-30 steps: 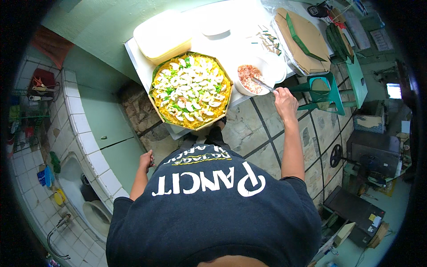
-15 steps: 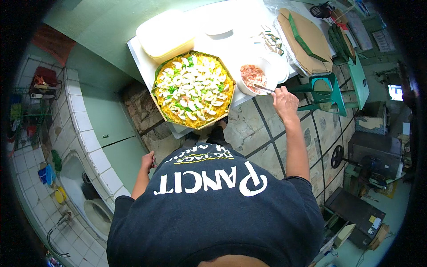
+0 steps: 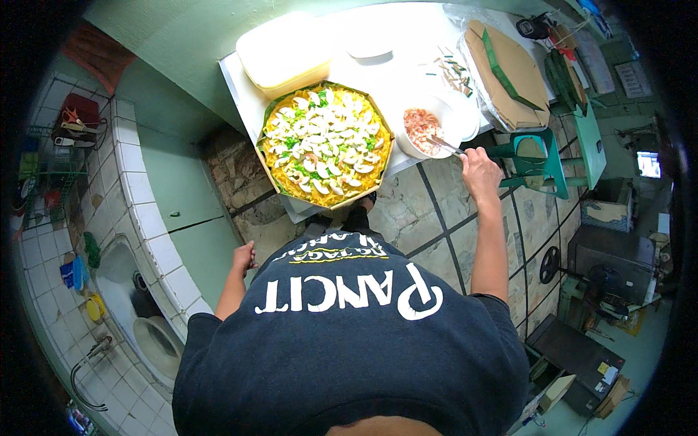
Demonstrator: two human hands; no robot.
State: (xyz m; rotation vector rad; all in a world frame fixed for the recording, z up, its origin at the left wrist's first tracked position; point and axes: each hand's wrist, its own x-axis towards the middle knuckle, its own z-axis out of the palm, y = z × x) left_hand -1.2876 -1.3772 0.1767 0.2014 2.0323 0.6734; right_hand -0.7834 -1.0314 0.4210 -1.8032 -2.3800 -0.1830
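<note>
My right hand [image 3: 481,174] is closed on the handle of a slim metal utensil [image 3: 448,146]. The utensil's far end dips into a white bowl [image 3: 411,148] of chopped pinkish-red pieces [image 3: 422,125], so its kind cannot be made out. Left of the bowl sits an octagonal tray [image 3: 267,166] lined with green leaf. It holds yellow noodles [image 3: 336,193] topped with sliced egg-like white pieces [image 3: 327,138] and chopped greens. My left hand [image 3: 245,256] hangs low beside my body, away from the table, its fingers curled with nothing visible in them.
Behind the tray stands a pale yellow plastic tub [image 3: 280,54] on the white table [image 3: 363,73]. Stacked brown cardboard trays [image 3: 502,73] lie at the right, near a round white lid [image 3: 469,120]. A green plastic chair [image 3: 542,163] is below them. A tiled sink [image 3: 120,272] lies left.
My right hand has shifted slightly down and right, and the utensil's end sits nearer the bowl's right side. My left hand stays low and curled. The whole view has shifted a little.
</note>
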